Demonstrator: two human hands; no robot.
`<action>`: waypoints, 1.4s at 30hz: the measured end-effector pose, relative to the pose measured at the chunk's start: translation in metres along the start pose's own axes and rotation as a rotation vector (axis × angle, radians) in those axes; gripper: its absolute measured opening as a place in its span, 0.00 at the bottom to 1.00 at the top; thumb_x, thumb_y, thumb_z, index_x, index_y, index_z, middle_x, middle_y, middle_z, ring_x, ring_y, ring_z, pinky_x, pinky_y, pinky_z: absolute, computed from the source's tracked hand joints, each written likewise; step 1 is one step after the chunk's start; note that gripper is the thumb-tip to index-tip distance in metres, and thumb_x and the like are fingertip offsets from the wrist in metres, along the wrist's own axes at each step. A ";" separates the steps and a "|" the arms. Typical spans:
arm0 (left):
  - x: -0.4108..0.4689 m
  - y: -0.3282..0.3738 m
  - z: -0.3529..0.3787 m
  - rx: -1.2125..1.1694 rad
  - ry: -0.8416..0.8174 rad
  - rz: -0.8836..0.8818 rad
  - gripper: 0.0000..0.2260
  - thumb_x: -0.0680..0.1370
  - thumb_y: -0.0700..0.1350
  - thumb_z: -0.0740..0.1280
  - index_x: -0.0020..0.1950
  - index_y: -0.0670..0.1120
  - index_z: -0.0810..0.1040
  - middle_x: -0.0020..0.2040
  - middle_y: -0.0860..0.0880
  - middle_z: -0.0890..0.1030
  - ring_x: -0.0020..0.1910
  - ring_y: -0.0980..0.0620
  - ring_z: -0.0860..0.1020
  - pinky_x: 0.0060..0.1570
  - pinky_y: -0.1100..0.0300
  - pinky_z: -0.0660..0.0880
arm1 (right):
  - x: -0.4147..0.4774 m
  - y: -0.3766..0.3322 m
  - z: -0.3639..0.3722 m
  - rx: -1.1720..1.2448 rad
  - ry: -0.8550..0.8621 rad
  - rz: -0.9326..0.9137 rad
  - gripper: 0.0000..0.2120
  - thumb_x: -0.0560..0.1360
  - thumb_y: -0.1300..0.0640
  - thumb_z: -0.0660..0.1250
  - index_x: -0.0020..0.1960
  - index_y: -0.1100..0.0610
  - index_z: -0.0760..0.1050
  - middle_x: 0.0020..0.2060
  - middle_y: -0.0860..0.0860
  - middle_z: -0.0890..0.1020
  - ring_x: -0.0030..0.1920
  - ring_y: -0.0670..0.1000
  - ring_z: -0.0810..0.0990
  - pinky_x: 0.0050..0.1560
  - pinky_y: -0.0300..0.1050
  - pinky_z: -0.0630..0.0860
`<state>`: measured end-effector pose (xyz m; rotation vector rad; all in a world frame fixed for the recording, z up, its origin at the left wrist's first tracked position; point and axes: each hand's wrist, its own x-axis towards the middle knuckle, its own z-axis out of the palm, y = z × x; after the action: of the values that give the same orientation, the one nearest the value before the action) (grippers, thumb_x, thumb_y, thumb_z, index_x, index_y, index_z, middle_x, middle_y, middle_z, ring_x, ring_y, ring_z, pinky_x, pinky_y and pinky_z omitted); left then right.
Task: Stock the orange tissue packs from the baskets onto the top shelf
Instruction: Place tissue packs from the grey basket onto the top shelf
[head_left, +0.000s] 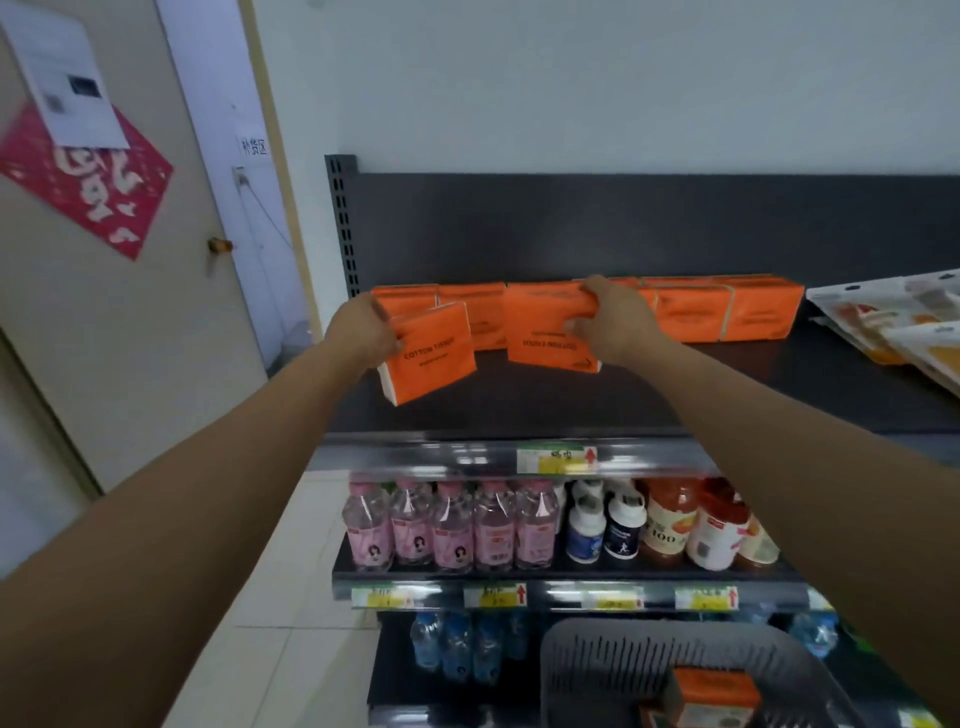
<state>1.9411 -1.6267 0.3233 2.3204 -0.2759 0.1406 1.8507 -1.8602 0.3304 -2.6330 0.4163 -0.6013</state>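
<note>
The dark top shelf (519, 405) carries a row of orange tissue packs (691, 312) along its back panel, and lower down a grey basket (613, 660) has 1 more orange pack (711, 691) inside. In front of the row, 2 packs are held over the left part of the shelf: the left pack (431, 358) is tilted, the right pack (545, 327) stands upright. The left hand (363, 327) grips the left pack by its upper left edge, and the right hand (613, 317) grips the right pack, fingers curled over its top right corner.
</note>
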 end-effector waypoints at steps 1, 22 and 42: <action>0.009 -0.008 -0.001 0.011 -0.007 -0.006 0.17 0.73 0.35 0.69 0.61 0.37 0.72 0.60 0.38 0.75 0.58 0.39 0.75 0.58 0.48 0.75 | 0.007 -0.003 0.008 0.006 -0.016 0.010 0.25 0.75 0.56 0.68 0.69 0.60 0.67 0.63 0.61 0.75 0.64 0.60 0.72 0.61 0.47 0.69; 0.145 -0.081 0.027 -0.121 0.012 -0.042 0.21 0.73 0.35 0.69 0.62 0.42 0.66 0.60 0.41 0.73 0.60 0.41 0.74 0.53 0.52 0.74 | 0.108 -0.033 0.119 0.206 -0.107 0.241 0.23 0.77 0.60 0.66 0.67 0.63 0.59 0.59 0.60 0.75 0.57 0.58 0.75 0.48 0.45 0.69; 0.150 -0.093 0.042 -0.104 0.064 -0.090 0.19 0.73 0.40 0.71 0.61 0.40 0.71 0.58 0.41 0.76 0.59 0.43 0.75 0.52 0.53 0.73 | 0.107 -0.030 0.139 0.144 -0.085 0.344 0.21 0.76 0.54 0.67 0.64 0.64 0.67 0.58 0.60 0.76 0.58 0.59 0.76 0.48 0.47 0.71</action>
<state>2.1099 -1.6182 0.2573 2.2160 -0.1427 0.1521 2.0141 -1.8290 0.2660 -2.3645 0.7494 -0.3899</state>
